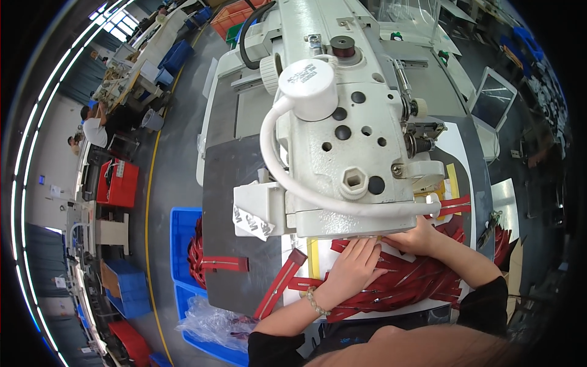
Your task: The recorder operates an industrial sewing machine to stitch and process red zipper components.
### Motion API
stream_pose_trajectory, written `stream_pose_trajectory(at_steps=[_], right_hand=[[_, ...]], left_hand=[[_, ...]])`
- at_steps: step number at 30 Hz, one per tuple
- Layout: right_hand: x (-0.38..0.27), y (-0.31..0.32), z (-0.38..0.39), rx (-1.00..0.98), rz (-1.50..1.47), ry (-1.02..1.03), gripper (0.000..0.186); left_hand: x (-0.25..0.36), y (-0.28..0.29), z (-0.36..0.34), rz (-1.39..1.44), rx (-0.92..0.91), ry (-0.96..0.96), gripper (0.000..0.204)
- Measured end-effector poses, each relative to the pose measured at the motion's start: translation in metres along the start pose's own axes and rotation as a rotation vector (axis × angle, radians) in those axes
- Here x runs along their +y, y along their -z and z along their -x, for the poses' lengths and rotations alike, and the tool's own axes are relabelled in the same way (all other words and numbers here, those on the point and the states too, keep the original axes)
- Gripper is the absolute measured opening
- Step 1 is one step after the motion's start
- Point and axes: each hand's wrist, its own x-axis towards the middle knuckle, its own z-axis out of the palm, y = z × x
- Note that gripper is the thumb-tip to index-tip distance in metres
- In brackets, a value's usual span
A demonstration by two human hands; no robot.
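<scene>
Under the front of a white sewing machine (361,214), both my hands are close together over red zippers. My left hand (353,264), with a beaded bracelet at the wrist, lies palm down with its fingers stretched forward over the red work. To its right, my right hand (422,237) reaches in from the side; its fingers are partly hidden by the machine head. A heap of red zippers (416,278) with metal teeth lies beneath and nearer than my hands. A separate red zipper (281,282) slants across the table edge left of my left hand.
Blue bins (177,244) stand at the table's left, one holding red zippers, with a clear plastic bag (214,321) over the other. Another zipper (226,263) hangs across the dark tabletop (232,171). Red crates (117,183) and a seated person (96,131) are farther left.
</scene>
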Motion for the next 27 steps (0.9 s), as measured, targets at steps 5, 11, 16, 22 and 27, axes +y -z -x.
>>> stream_pose_trajectory(at_steps=[5, 11, 16, 22, 27], right_hand=[[-0.001, 0.005, 0.007, 0.032, -0.096, -0.117, 0.031], [0.003, 0.005, 0.013, -0.024, -0.093, -0.172, 0.029], [0.004, 0.000, 0.022, -0.026, -0.124, -0.246, 0.030], [0.006, -0.001, 0.021, -0.002, -0.162, -0.262, 0.029], [0.008, -0.005, 0.025, -0.005, -0.139, -0.255, 0.028]], left_hand=[[-0.005, -0.001, 0.005, 0.063, 0.024, -0.009, 0.050], [-0.006, -0.005, 0.008, 0.064, 0.043, -0.017, 0.050], [-0.005, -0.004, 0.005, 0.065, 0.045, -0.024, 0.050], [-0.006, -0.004, 0.005, 0.076, 0.057, -0.016, 0.050], [-0.005, -0.002, 0.004, 0.099, 0.049, -0.019, 0.052]])
